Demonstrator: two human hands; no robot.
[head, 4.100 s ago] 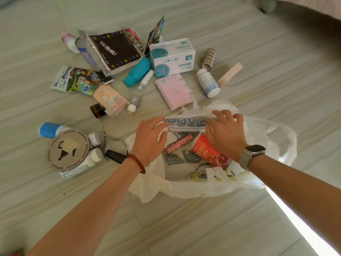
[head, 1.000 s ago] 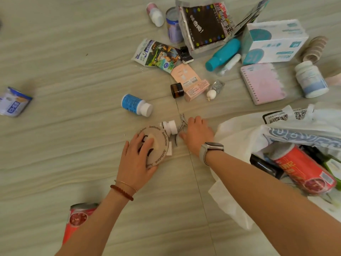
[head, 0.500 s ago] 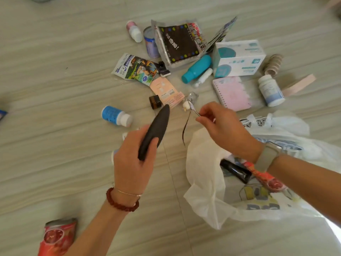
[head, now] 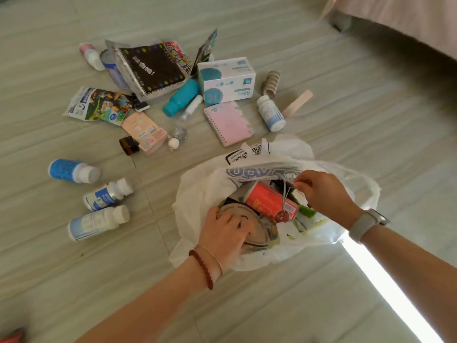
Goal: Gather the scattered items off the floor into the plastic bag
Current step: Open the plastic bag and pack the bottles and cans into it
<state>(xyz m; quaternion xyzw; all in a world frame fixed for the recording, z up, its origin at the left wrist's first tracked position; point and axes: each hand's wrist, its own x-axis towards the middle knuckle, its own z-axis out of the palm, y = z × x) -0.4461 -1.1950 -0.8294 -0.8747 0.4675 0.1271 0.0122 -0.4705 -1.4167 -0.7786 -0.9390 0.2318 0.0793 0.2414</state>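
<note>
A white plastic bag [head: 195,194] lies open on the floor. Inside it are a red can [head: 267,201] and some green packaging. My left hand [head: 225,231] holds a round brown disc [head: 257,224] down inside the bag's mouth. My right hand [head: 324,191] pinches a small metal tool [head: 285,191] that hangs over the red can. Scattered items lie on the floor beyond and left of the bag: three white-capped bottles [head: 99,221], a pink notebook [head: 227,122], a white and teal box [head: 226,80] and a teal bottle [head: 180,97].
Further off lie a dark booklet in a clear sleeve [head: 153,68], a printed pouch [head: 96,105], a peach box [head: 146,132], a white bottle [head: 270,112] and a tape roll [head: 270,82]. A bed edge [head: 408,23] fills the top right corner.
Both hands moved from above the floor to the bag. The left hand now has the disc inside the bag; the right hand has carried the metal tool over the can.
</note>
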